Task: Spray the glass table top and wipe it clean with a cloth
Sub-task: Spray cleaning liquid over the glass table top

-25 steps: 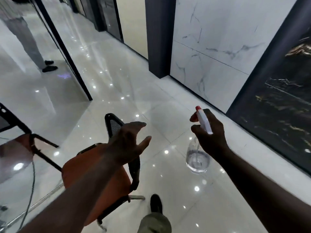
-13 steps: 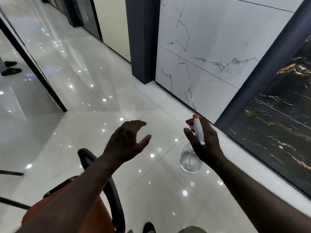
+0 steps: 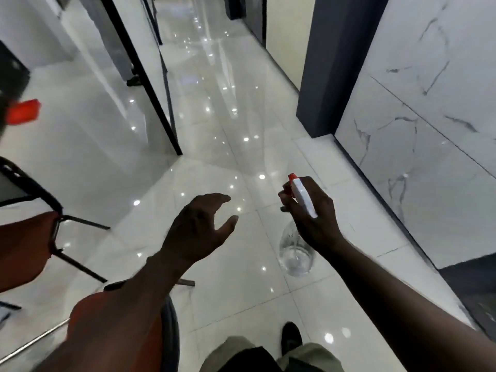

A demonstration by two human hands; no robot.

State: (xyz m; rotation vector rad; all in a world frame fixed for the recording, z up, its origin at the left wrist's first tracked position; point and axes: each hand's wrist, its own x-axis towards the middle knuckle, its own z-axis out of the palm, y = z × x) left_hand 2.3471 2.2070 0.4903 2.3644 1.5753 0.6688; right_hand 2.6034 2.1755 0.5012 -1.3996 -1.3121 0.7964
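Observation:
My right hand (image 3: 314,218) grips the white and red head of a clear spray bottle (image 3: 295,253), which hangs below it over the floor. My left hand (image 3: 198,226) is held out in front of me, fingers loosely curved, holding nothing. A reflective glass pane (image 3: 67,162) fills the left side of the view, with a metal edge at the bottom left; whether it is the table top I cannot tell. No cloth is in view.
An orange chair with a black frame (image 3: 112,318) stands under my left arm, and its reflection (image 3: 24,251) shows in the glass. A glossy white tiled corridor (image 3: 228,116) runs ahead. A marble wall (image 3: 429,130) and a dark pillar (image 3: 322,76) line the right.
The view has swung left, bringing the glass pane and chair reflection back into sight. Both hands kept their pose, the right one still holding the bottle.

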